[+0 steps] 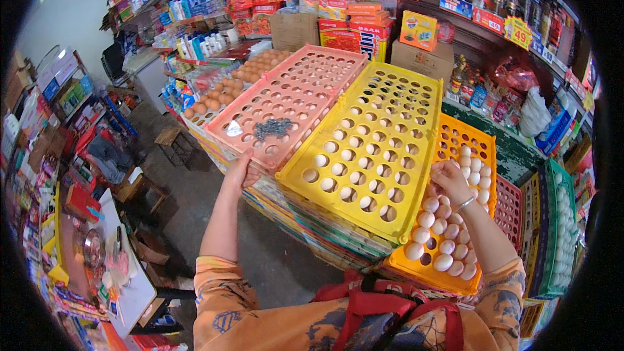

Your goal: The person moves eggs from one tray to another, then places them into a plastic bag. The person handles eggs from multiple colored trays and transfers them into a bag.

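My left hand (245, 171) is curled around the near left corner of a pink plastic egg tray (280, 107), thumb on its rim. A dark bluish-grey clump (272, 128) lies on that tray. Beside it is a yellow plastic egg tray (358, 151) with round holes, and pale eggs show through many of them. My right hand (451, 183) is at the yellow tray's right edge, fingers bent, above an orange egg tray (414, 268) partly filled with whitish eggs (442, 262). Whether its fingers grip the edge or an egg cannot be made out.
Brown eggs (214, 100) sit behind the pink tray. Cardboard boxes (295, 31) and bottle shelves (487, 14) line the back. A green tray of eggs (560, 234) stands at right. On the floor at left is a wooden stool (170, 139); a white table (134, 297) stands nearer.
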`<action>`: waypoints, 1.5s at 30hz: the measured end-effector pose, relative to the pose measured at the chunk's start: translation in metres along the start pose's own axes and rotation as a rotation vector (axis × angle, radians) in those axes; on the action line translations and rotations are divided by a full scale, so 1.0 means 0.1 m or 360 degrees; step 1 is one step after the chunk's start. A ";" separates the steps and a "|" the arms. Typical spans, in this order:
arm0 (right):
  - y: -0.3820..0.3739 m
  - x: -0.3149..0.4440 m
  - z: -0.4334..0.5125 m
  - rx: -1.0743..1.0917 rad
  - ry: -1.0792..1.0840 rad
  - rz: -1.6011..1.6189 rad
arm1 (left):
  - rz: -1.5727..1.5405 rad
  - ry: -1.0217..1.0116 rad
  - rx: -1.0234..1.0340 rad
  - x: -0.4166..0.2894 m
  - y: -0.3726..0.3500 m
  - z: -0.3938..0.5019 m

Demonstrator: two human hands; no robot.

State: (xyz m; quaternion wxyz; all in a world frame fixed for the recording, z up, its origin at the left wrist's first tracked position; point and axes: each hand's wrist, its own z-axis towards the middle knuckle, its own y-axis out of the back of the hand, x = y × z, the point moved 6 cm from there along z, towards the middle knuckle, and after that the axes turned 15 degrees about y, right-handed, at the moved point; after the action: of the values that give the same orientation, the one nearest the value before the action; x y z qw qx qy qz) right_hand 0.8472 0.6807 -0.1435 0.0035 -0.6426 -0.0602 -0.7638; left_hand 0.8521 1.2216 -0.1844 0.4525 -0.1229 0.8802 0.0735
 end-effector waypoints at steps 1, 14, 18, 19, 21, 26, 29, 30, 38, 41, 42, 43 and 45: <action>0.00 -0.01 0.01 -0.0070 -0.0036 -0.0032 | 0.0008 -0.0032 0.0015 0.00 0.00 0.01; -0.22 -0.18 0.08 0.0229 -0.0441 -0.0279 | 0.0546 -0.1271 -0.0492 0.23 -0.49 -0.85; -0.31 -0.22 0.17 -0.0016 -0.0205 -0.0531 | 0.0832 -0.1427 -0.0499 0.13 -0.77 -1.05; -0.34 -0.21 0.18 -0.0136 -0.0193 -0.0344 | 0.0747 -0.1249 -0.0451 0.10 -0.78 -1.02; -0.37 -0.17 0.16 -0.0335 -0.0257 0.0001 | 0.0292 -0.1150 -0.0270 0.02 -0.82 -1.07; -0.38 0.32 0.14 -0.0367 -0.0134 0.0373 | -0.0084 -0.1239 -0.0161 -0.37 -0.92 -1.20; -0.40 0.56 0.13 -0.0468 -0.0197 0.0483 | -0.0145 -0.1314 -0.0079 -0.56 -0.91 -1.23; -0.43 0.62 0.14 -0.0503 -0.0158 0.0583 | -0.0114 -0.1315 -0.0139 -0.60 -0.87 -1.23; -0.19 0.68 0.21 -0.0405 0.0077 0.0470 | -0.0051 -0.1317 -0.0089 -0.80 -1.04 -1.49; 0.52 0.65 0.00 -0.0555 0.0164 0.0235 | 0.0183 -0.1318 -0.0035 -0.43 -1.50 -1.75; 0.80 0.64 -0.15 -0.0534 0.0187 0.0299 | 0.0335 -0.1314 0.0105 -0.29 -1.71 -1.87; 1.09 0.57 -0.29 -0.0645 0.0082 0.0446 | 0.0458 -0.1467 0.0334 -0.16 -1.97 -2.04; 1.71 0.59 -0.68 -0.0665 0.0142 0.0279 | 0.0737 -0.1623 0.0541 0.06 -2.47 -2.30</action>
State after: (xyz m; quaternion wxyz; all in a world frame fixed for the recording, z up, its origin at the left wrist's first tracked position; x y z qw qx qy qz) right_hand 0.7845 0.5090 -0.0815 -0.0608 -0.5978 0.1555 -0.7840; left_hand 0.7398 0.9288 -0.0606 0.8044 0.1978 0.5547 0.0782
